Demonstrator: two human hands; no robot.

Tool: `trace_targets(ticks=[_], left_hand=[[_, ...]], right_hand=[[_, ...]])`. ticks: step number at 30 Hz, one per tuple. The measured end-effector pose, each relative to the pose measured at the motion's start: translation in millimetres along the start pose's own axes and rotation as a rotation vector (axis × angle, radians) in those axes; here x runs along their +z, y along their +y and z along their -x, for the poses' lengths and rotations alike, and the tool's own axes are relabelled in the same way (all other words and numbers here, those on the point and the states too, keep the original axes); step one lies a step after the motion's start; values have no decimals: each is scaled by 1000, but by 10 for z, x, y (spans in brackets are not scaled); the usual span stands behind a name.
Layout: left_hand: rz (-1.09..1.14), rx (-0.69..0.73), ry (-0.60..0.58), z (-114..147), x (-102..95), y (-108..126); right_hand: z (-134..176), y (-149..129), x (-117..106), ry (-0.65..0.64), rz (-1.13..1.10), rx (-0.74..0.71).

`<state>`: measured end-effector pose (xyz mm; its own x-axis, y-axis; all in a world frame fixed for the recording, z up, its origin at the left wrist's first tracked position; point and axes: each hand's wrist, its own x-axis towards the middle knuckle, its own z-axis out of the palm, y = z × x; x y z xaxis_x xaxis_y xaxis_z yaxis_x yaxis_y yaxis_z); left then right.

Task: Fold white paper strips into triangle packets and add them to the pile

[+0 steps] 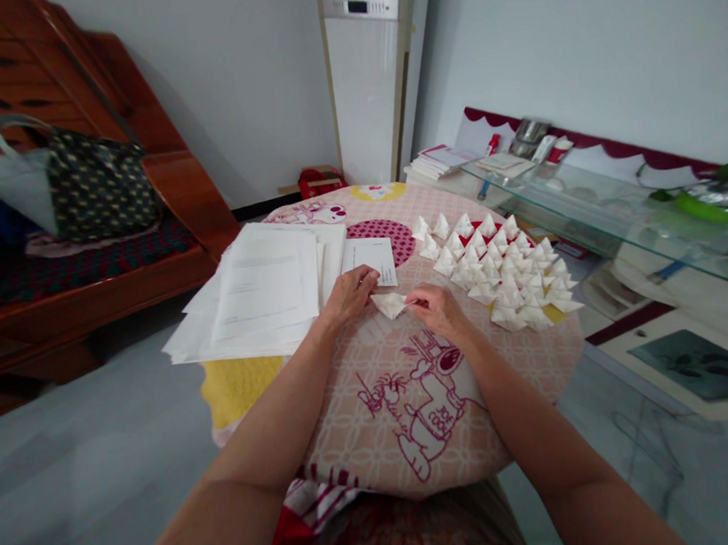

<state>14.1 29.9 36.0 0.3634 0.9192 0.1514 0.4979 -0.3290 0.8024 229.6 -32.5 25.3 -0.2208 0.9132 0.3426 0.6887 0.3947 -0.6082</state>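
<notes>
A small folded white paper piece [389, 305], pointed at its ends, lies between my two hands just above the cloth. My right hand [439, 311] pinches its right tip between thumb and fingers. At the left tip, my left hand [351, 296] has its fingers bent and closed on the paper's edge, partly hiding it. A printed white sheet [372, 260] lies flat just beyond the left hand. Several finished-looking pointed paper boats [503, 268] stand in rows to the right of my right hand. A stack of paper sheets [263, 287] lies to the left.
A patterned cloth [372, 403] covers the round table. A glass-topped stand [606, 200] with cups and papers is close on the right. On the left, a wooden bench [180, 193] holds a dark patterned bag [96, 186]. A tall white cabinet unit [365, 83] stands behind.
</notes>
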Motion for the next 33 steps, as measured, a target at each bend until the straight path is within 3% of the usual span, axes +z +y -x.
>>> trace_targets(ticks=[4,8,14,18,23,33], left_hand=[[58,-93,4,-17,28,-35],[63,-115,24,-34,34,-50],[-20,-62,27,-42,26,-42],[-107,-42,23,-47,17,-33],[-181,-29,27,-65,11,-40],[-211,-34,26,-70,-2,-50]], right_hand=[[44,-89,-117,50,26,2],[253,-179,-368,196,79,44],[982,-167,-919,531,250,260],[1466,-48,-1314,673,468,490],[1751,199,-1551,590,751,674],[1631,512,-1440,379,871,829]])
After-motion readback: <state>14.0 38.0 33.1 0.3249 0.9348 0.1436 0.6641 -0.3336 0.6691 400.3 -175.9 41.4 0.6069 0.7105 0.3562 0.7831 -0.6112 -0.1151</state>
